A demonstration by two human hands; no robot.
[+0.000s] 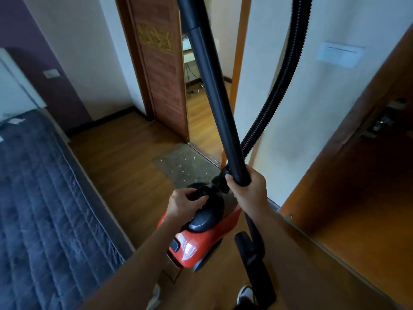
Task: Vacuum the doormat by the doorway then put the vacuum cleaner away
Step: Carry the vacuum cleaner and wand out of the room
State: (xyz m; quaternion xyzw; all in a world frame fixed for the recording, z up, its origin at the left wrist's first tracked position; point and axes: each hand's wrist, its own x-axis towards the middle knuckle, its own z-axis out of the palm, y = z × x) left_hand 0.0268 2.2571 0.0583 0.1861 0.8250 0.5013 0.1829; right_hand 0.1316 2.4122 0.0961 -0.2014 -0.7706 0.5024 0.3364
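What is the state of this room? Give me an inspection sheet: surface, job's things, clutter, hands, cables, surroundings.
Surface: wooden floor.
Job's things: grey doormat lies at the doorway threshold; red vacuum cleaner is off the mat, close to the person; black tube points upward.
Clutter: pale flecks on the doormat; nothing else seen.
Hands: left hand grips the vacuum cleaner's top handle; right hand grips the tube's lower end.
Cables: ribbed hose arcs up beside the tube; no power cord seen.
Surroundings: bed with dark quilt at left; carved wooden door ajar; wall plate at right.
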